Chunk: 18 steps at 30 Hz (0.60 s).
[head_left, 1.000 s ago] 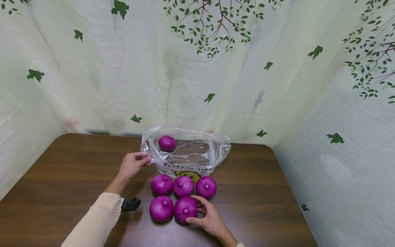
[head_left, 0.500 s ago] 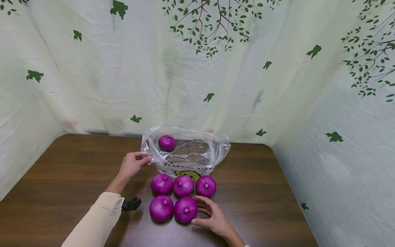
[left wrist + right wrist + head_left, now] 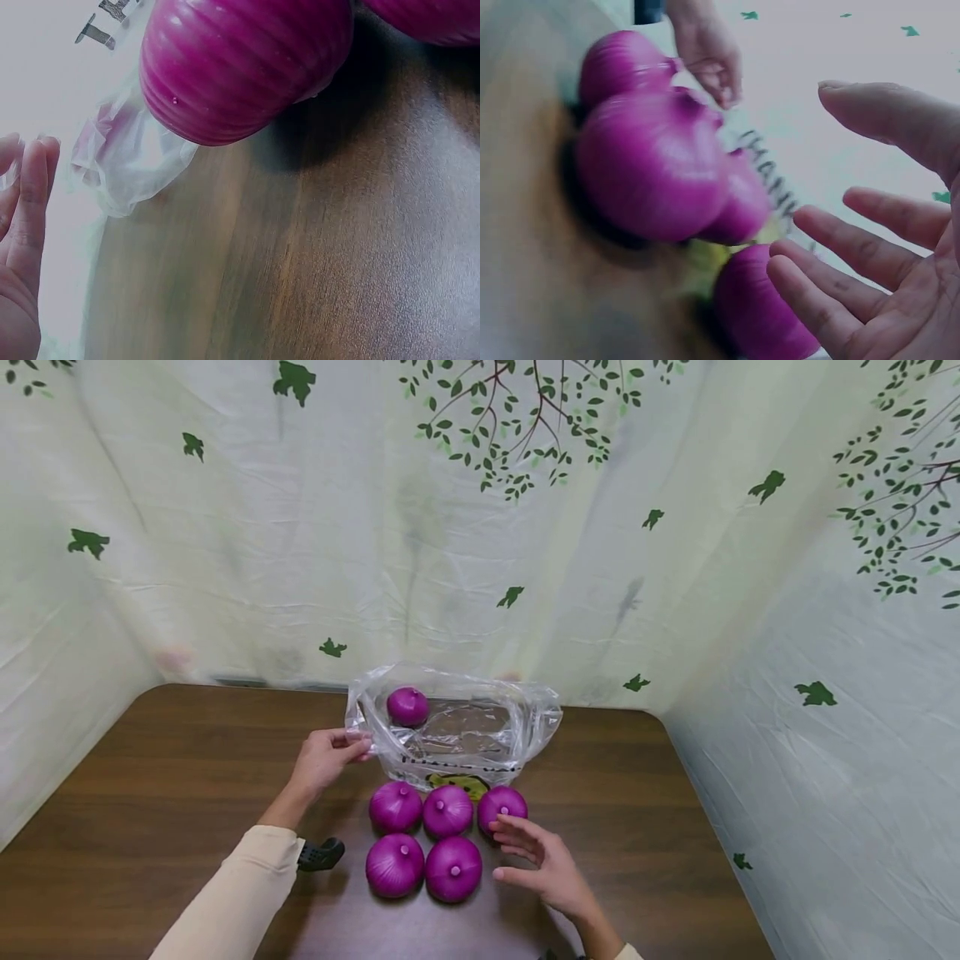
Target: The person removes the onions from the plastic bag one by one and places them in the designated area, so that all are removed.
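Several purple onions stand in two rows on the table, three in the back row and two in front. My left hand (image 3: 322,764) pinches the left edge of a clear plastic bag (image 3: 536,727), which lies with its mouth spread wide. One onion (image 3: 408,707) sits inside the bag at its left. To the right of the front onion (image 3: 453,869), my right hand (image 3: 543,864) holds nothing, its fingers spread. Its fingertips overlap the back-row right onion (image 3: 501,806) in the head view. The right wrist view shows the right hand (image 3: 870,277) with palm and fingers apart from the onions.
The brown wooden table (image 3: 637,827) ends at a white curtain (image 3: 465,543) printed with leaves. A black strap piece (image 3: 321,855) sticks out at the left wrist. Black lettering and a yellow print (image 3: 459,786) mark the bag's front.
My right hand has let go of the front-row right onion and moved away to the right, its fingers spreading. The left hand has stayed at the bag's edge.
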{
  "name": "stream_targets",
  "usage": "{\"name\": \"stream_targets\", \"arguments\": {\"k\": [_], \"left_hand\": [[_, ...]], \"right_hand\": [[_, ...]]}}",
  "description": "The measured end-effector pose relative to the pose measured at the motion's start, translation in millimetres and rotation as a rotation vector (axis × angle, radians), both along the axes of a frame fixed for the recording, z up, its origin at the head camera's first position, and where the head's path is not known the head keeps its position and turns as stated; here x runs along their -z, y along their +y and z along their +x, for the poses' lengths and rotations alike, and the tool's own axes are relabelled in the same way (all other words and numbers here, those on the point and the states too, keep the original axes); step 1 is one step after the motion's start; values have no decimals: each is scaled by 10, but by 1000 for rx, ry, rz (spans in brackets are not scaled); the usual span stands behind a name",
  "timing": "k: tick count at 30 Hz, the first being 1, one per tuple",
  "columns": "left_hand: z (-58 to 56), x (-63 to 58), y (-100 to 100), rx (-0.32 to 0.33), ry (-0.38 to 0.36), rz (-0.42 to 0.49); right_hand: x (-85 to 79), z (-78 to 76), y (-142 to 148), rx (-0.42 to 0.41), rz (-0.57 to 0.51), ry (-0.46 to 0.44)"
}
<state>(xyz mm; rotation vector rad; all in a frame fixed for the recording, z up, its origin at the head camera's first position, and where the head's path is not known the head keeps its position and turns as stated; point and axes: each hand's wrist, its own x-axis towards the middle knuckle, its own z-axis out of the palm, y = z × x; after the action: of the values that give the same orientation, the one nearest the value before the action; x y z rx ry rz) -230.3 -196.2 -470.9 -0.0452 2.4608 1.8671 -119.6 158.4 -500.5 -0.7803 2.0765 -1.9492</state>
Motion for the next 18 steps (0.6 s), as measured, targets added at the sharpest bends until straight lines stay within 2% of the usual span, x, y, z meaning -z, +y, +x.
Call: {"name": "stream_targets", "arguments": {"k": [13, 18], "left_hand": [[1, -27, -7, 0, 10, -10], [-1, -23, -6, 2, 19, 2]], "right_hand": [[-411, -482, -2, -4, 107, -2], [-534, -644, -31, 28, 164, 4]]}}
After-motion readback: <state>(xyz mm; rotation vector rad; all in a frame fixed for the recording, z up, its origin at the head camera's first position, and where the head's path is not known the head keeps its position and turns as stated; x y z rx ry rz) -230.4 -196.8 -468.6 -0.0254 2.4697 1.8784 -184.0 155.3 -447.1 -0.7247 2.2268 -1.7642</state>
